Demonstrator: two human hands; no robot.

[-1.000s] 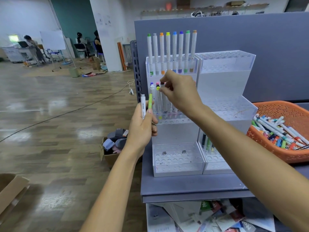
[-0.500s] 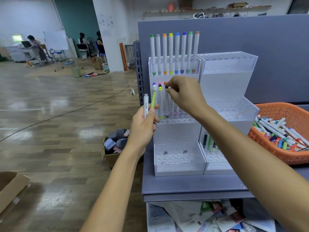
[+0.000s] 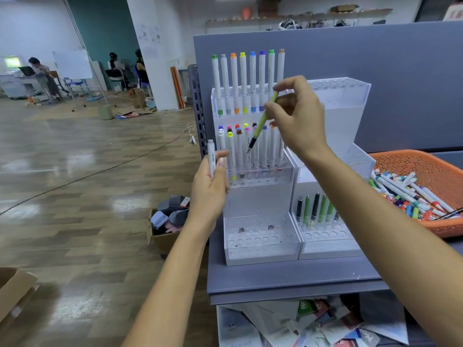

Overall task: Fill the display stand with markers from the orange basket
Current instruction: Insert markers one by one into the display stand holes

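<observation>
**Seating the green pen in the stand**

At the left, your left hand (image 3: 209, 189) is gripping a white cylindrical marker with a grey cap (image 3: 211, 157), holding it upright just beside the left edge of the clear acrylic tiered display stand (image 3: 260, 244). Keep it parked there, clear of the rows.

Moving right, your right hand (image 3: 298, 121) is pinching a slim green pen with a dark tip (image 3: 262, 121) by its upper end between thumb and fingertips, tilted, tip pointing down-left in front of the middle tier's white markers with coloured caps (image 3: 253, 149). I judge you are choosing a hole for it: bring the pen upright before lowering, so the tip is not knocking neighbouring caps. The matching green and black pens (image 3: 315, 207) are standing in the lower right tier, which looks the likelier home.

Farthest right, the orange perforated plastic basket (image 3: 426, 169) is holding many more loose markers (image 3: 406, 194), so the filling is far from done.
</observation>
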